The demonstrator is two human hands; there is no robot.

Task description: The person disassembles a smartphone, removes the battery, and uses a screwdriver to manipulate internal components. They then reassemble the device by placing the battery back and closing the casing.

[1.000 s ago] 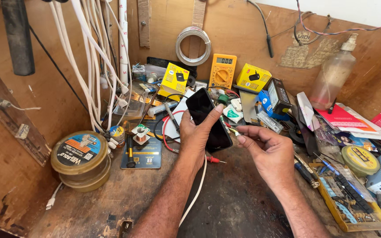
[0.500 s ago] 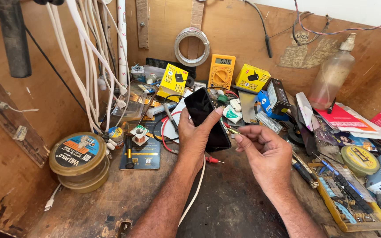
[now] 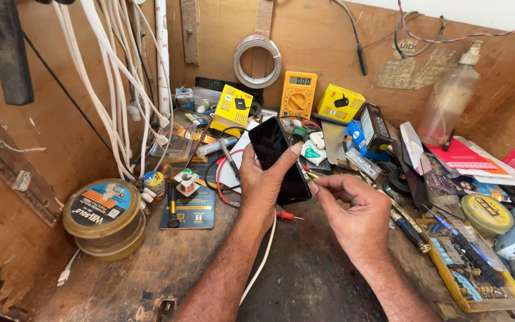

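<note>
Left hand (image 3: 261, 186), wrist raised, wraps its grip around a tilted black phone (image 3: 278, 158) above the surface (image 3: 305, 280). Right hand (image 3: 353, 209), fingers curled, pinches at the phone's lower right edge. Yellow multimeter (image 3: 297, 95) stands behind the phone.
</note>
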